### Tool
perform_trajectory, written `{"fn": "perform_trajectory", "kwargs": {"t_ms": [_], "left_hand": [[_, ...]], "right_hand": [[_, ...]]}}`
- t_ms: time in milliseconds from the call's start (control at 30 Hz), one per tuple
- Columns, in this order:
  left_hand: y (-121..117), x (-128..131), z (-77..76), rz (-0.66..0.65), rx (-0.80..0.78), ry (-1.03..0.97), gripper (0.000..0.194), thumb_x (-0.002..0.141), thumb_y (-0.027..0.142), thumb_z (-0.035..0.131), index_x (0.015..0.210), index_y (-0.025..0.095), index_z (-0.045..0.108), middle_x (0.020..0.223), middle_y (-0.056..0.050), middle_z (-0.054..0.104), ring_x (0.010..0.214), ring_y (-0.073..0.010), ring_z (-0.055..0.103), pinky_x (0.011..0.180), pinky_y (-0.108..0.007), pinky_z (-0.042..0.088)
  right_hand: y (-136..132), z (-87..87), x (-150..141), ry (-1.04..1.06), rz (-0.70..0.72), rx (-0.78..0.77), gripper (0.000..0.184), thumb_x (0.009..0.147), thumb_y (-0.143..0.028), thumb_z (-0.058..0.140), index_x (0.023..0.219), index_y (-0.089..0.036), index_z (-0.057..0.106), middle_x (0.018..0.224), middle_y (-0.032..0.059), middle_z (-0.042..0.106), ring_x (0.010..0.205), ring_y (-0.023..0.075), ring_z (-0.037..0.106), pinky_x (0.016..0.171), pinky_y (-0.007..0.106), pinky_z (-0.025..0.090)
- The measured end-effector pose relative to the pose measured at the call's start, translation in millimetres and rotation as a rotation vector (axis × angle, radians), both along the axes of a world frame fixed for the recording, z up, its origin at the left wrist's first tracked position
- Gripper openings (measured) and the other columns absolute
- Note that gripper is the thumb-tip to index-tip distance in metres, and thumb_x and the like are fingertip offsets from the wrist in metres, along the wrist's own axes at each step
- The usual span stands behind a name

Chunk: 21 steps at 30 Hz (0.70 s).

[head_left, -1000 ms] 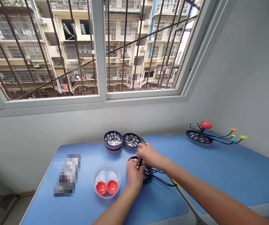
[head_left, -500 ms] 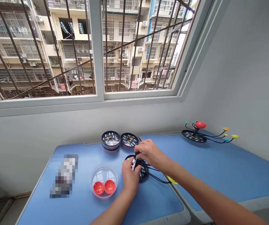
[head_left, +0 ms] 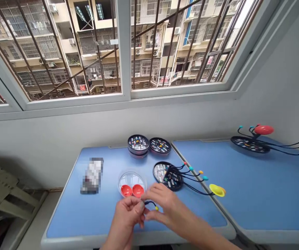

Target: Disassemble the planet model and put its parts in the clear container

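Low over the near part of the table, my left hand [head_left: 128, 217] pinches the end of a short black curved arm [head_left: 150, 202] with a small yellow ball tip. My right hand [head_left: 168, 205] curves around it from the other side, thumb and fingers apart; its fingertips are slightly blurred beside my left fingers. Beyond the hands lies a round black printed base [head_left: 176, 185] with several black curved arms fanning right, tipped with coloured balls and a yellow ringed piece [head_left: 217, 190]. Just behind my left hand, a clear round dish [head_left: 131, 177] holds two red half-spheres [head_left: 138, 191].
Stacked black round cases [head_left: 138, 144] and another printed disc [head_left: 160, 146] stand by the wall. An assembled model with a red ball [head_left: 264, 130] is on the right-hand table [head_left: 269, 191]. A pixelated object [head_left: 92, 175] lies at left. A gap separates the two tables.
Both hands have left the black base and come nearer the body, in front of the dish. A small yellow-tipped arm now shows between them. The camera view has shifted.
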<state>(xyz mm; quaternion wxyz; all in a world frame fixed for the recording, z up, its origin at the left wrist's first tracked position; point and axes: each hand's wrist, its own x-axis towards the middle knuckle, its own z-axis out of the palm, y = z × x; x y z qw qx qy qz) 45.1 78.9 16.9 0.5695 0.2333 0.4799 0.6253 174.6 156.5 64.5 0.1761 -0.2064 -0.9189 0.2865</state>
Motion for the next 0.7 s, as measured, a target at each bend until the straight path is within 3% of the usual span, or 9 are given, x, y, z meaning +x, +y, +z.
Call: {"fn": "perform_trajectory", "kwargs": {"t_ms": [100, 200, 267, 400, 567, 700], "left_hand": [[-14, -7, 1.2, 0.111, -0.017, 0.018, 0.035, 0.058, 0.04, 0.076, 0.07, 0.011, 0.061, 0.061, -0.005, 0.063, 0.049, -0.0081, 0.047, 0.045, -0.019, 0.04], [-26, -11, -2.1, 0.141, -0.024, 0.052, 0.036, 0.055, 0.038, 0.078, 0.073, 0.012, 0.062, 0.063, -0.005, 0.064, 0.051, -0.0092, 0.05, 0.049, -0.021, 0.043], [-31, -13, -6.3, 0.1, -0.036, 0.089, 0.036, 0.054, 0.04, 0.078, 0.072, 0.013, 0.061, 0.062, -0.005, 0.063, 0.051, -0.0105, 0.051, 0.049, -0.022, 0.044], [-36, -15, -3.9, -0.058, -0.113, 0.225, 0.035, 0.053, 0.039, 0.075, 0.071, 0.012, 0.062, 0.052, 0.001, 0.053, 0.047, -0.01, 0.044, 0.043, -0.022, 0.04], [-42, -20, 17.8, -0.33, -0.13, 0.543, 0.02, 0.069, 0.028, 0.058, 0.063, 0.011, 0.067, 0.054, -0.001, 0.055, 0.05, -0.0083, 0.042, 0.049, -0.02, 0.034], [-50, -20, 18.8, -0.394, -0.141, 0.577, 0.024, 0.069, 0.033, 0.059, 0.059, 0.012, 0.067, 0.047, 0.0, 0.053, 0.045, -0.0076, 0.039, 0.044, -0.019, 0.026]], "right_hand": [[-9, -2.3, 5, 0.094, -0.064, -0.404, 0.019, 0.075, -0.026, 0.064, 0.093, -0.021, 0.058, 0.092, 0.0028, 0.064, 0.088, 0.0196, 0.055, 0.078, 0.03, 0.042], [-13, -12.5, 6, 0.15, -0.101, -0.798, 0.025, 0.08, -0.043, 0.054, 0.085, -0.018, 0.054, 0.075, 0.0028, 0.063, 0.071, 0.0172, 0.059, 0.07, 0.03, 0.045], [-15, -18.9, 3, 0.137, -0.101, -0.957, 0.03, 0.077, -0.047, 0.053, 0.077, -0.017, 0.052, 0.065, 0.0015, 0.06, 0.061, 0.0144, 0.056, 0.063, 0.028, 0.044], [-22, -23.2, -4, 0.077, -0.104, -1.019, 0.021, 0.072, -0.034, 0.056, 0.064, -0.016, 0.052, 0.058, -0.001, 0.057, 0.054, 0.0109, 0.051, 0.058, 0.025, 0.041], [-31, -27.7, -6, 0.034, -0.013, -1.055, 0.014, 0.072, -0.026, 0.05, 0.061, -0.017, 0.048, 0.054, -0.0022, 0.055, 0.049, 0.0096, 0.049, 0.052, 0.022, 0.039], [-39, -32.1, -5, -0.019, 0.024, -1.053, 0.014, 0.07, -0.026, 0.048, 0.059, -0.018, 0.046, 0.051, -0.0031, 0.053, 0.046, 0.0087, 0.048, 0.045, 0.02, 0.034]]}}
